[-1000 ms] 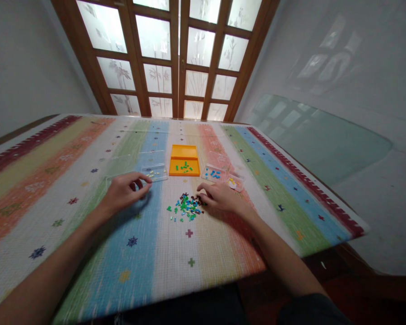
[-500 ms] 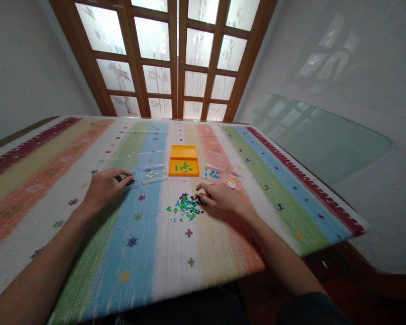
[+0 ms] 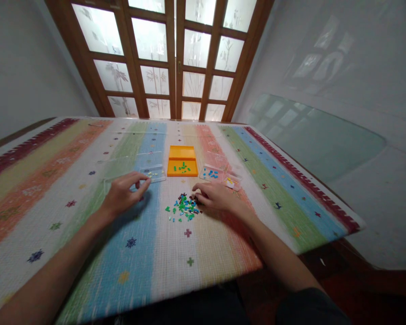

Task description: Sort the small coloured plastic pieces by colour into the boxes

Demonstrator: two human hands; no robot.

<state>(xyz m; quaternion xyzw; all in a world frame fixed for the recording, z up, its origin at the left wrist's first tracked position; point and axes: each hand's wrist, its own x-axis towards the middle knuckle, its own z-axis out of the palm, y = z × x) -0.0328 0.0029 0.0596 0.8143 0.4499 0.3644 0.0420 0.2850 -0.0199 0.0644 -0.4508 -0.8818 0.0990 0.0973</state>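
A loose heap of small toy bricks (image 3: 186, 207) in green, blue and brown lies on the striped cloth. My right hand (image 3: 213, 196) rests at the heap's right edge. Its fingers curl down over dark brown bricks (image 3: 199, 201); what sits between the fingertips is too small to make out. Left of the heap my left hand (image 3: 125, 192) hovers above the cloth. Thumb and forefinger are bent towards each other with a gap between them, and I see nothing in them. Just beyond the fingertips stands a clear box (image 3: 159, 178) with pale bricks.
An open orange case (image 3: 182, 152) holds several green bricks. To its right are a clear box (image 3: 206, 177) with blue bricks and another clear box (image 3: 237, 184) with yellow ones. Partly behind my left hand is one more clear box (image 3: 107, 184). Wooden glazed doors (image 3: 176, 67) stand behind the table.
My left hand has moved right, away from the leftmost clear box and towards the heap. My right hand stays at the heap's right edge. The view has shifted slightly.
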